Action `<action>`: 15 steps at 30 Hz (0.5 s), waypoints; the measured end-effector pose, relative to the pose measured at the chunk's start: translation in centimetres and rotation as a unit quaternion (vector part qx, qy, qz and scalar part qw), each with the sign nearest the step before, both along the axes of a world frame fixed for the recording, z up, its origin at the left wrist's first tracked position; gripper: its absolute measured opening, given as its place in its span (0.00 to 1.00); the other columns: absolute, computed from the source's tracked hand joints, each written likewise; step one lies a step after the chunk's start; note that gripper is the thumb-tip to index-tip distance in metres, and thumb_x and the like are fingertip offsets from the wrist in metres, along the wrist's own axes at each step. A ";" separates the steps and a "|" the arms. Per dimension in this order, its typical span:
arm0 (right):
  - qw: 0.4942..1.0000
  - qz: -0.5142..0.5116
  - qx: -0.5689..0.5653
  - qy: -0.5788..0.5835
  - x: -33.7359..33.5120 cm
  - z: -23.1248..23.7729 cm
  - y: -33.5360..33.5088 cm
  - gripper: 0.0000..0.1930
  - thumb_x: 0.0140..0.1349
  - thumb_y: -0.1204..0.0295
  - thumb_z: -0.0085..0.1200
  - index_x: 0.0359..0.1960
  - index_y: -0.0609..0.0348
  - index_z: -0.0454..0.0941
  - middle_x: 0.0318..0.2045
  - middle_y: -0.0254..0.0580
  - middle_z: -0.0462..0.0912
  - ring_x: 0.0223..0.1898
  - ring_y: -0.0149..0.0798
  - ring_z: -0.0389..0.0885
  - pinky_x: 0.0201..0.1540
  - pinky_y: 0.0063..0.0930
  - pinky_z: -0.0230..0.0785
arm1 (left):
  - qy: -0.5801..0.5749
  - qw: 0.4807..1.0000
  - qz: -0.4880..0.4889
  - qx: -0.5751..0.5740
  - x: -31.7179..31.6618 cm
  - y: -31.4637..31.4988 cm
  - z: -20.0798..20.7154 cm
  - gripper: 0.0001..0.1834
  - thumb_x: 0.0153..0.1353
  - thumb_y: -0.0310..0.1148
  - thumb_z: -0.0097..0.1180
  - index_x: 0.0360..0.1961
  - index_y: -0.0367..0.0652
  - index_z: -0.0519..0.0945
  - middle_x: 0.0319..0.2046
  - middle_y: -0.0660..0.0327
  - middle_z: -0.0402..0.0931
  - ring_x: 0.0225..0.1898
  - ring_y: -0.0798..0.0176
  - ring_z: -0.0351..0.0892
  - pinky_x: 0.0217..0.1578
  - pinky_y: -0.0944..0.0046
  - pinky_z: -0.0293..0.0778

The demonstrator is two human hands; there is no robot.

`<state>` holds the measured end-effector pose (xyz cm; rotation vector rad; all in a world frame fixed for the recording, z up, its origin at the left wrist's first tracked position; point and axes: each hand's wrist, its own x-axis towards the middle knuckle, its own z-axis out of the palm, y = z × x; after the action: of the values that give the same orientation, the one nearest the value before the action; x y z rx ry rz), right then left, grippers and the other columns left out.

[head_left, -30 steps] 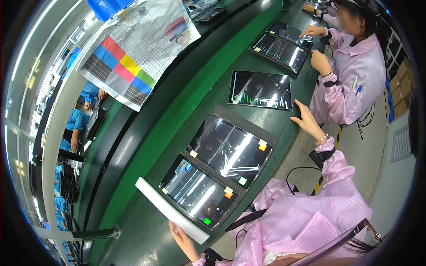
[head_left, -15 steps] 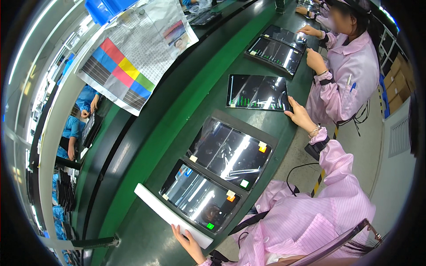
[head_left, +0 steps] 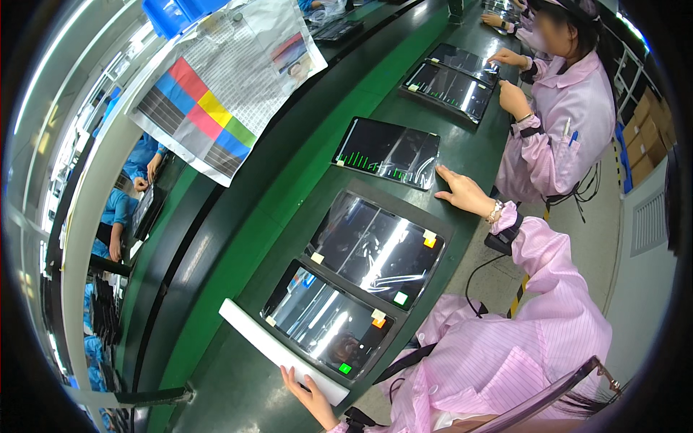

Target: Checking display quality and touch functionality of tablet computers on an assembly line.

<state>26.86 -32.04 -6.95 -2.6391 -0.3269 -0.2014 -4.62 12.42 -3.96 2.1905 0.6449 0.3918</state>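
Note:
My right hand (head_left: 465, 193) has its fingers stretched out and thumb apart, with the fingertips at the near right edge of a tablet (head_left: 388, 153). Green bars glow along that tablet's dark screen. At the lower end of the bench my left hand (head_left: 309, 397) lies with spread fingers against a long white strip (head_left: 278, 350). Beside the strip is a lit tablet (head_left: 321, 321) with small stickers and a green square in its corner. A larger film-covered dark tablet (head_left: 372, 249) sits next to it in a black tray.
A co-worker in pink (head_left: 559, 119) handles other tablets (head_left: 451, 90) farther along the green bench. A printed colour-chart sheet (head_left: 216, 101) hangs at upper left below a blue bin (head_left: 177, 14). People in blue work across the line.
The tablet with green bars has slid left across the bench and turned a little, and my right hand has moved left with it. My left hand stays at the white strip.

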 end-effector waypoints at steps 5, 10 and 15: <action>0.999 0.026 0.013 0.023 0.1 0.5 -0.7 0.33 0.57 0.62 0.57 0.60 0.67 0.60 0.57 0.63 0.68 0.54 0.58 0.72 0.57 0.40 0.65 | -0.002 1.000 -0.001 0.009 0.1 -0.1 0.0 0.20 0.64 0.29 0.45 0.57 0.37 0.65 0.67 0.52 0.53 0.68 0.49 0.51 0.66 0.53 0.46; 0.999 0.027 -0.016 -0.023 0.7 0.3 -0.8 0.35 0.57 0.60 0.58 0.60 0.70 0.59 0.57 0.65 0.68 0.55 0.58 0.71 0.57 0.41 0.65 | 0.000 1.000 0.002 0.009 0.0 -0.4 0.2 0.20 0.64 0.29 0.46 0.57 0.38 0.64 0.67 0.52 0.52 0.68 0.49 0.51 0.66 0.53 0.46; 0.997 0.014 -0.050 -0.056 1.9 -0.5 -1.0 0.37 0.55 0.57 0.60 0.58 0.74 0.60 0.56 0.67 0.68 0.54 0.58 0.71 0.56 0.41 0.65 | 0.002 1.000 0.001 0.010 0.0 -0.6 0.1 0.20 0.64 0.28 0.46 0.57 0.38 0.64 0.67 0.52 0.52 0.68 0.49 0.51 0.66 0.53 0.46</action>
<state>28.79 -33.05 -7.42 -2.7249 -0.4209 -0.3323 -4.58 11.82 -3.85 2.2114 0.6481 0.3958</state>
